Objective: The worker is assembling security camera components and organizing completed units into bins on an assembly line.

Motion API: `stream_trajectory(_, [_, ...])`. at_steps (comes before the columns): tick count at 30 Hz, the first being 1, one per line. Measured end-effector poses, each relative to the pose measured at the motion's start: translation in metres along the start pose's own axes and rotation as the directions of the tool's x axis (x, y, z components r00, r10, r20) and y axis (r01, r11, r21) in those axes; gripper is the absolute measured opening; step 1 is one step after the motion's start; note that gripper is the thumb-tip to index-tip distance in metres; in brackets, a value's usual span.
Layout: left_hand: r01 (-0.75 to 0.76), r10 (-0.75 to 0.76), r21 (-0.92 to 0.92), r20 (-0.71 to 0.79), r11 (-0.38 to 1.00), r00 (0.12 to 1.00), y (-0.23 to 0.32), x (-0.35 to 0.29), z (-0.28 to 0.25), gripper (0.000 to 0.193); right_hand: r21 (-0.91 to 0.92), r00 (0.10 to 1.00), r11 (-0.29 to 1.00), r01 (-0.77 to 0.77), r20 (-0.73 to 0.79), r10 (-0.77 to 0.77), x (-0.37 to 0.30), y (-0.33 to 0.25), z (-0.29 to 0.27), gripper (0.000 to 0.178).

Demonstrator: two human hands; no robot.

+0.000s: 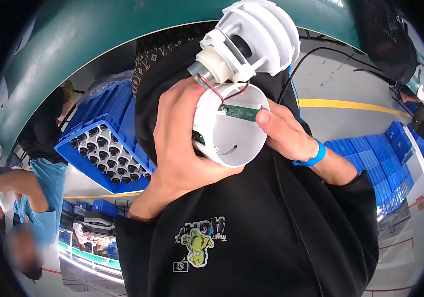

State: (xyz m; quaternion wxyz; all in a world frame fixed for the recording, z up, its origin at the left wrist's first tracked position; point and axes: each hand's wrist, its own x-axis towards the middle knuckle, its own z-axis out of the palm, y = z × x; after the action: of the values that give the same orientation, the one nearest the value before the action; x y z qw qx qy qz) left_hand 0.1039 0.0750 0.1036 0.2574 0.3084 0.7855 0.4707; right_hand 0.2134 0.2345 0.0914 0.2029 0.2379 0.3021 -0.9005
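Observation:
My left hand (174,136) is wrapped round a white cylindrical housing (239,143), its open end facing up toward me. Inside the housing a narrow green circuit board (240,112) lies across the upper part. The thumb of my right hand (287,129) reaches over the right rim and touches the board's end, with its other fingers hidden behind the housing. Just beyond the rim is a motor (207,72) fixed to a white ribbed plastic assembly (261,42). Red and black wires (211,88) run from the motor area into the housing. My left fingertips are beside the motor.
A green table edge (108,44) curves across the far side. A blue crate (105,153) of black-tipped white parts stands at left, near a person in light blue (43,198). Blue bins (370,163) are stacked at right. A blue wrist strap (313,154) circles my right wrist.

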Motion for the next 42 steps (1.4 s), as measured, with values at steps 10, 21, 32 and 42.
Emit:
stream_trajectory(10, [-0.02,0.017,-0.039,-0.089,0.999,0.996,-0.005,0.006,0.011,0.084,-0.152,0.997,0.986,-0.064,0.04,0.071,0.006,-0.013,-0.017,0.058])
stream_trajectory(21, [-0.235,0.243,-0.12,0.061,0.965,0.968,0.006,0.013,-0.006,0.091,-0.457,0.782,0.733,0.504,-0.12,-0.612,0.004,-0.06,-0.007,0.102])
stream_trajectory(32, [-0.045,0.105,0.315,-0.176,0.948,0.979,0.025,0.025,0.0,0.084,-0.781,0.477,-0.134,0.61,0.497,-0.725,0.004,-0.094,0.0,0.102])
stream_trajectory(42, [-0.206,0.392,0.429,-0.407,0.879,0.825,0.004,0.036,0.01,0.077,-0.947,0.718,-0.068,0.315,0.284,-0.636,-0.008,-0.087,0.022,0.099])
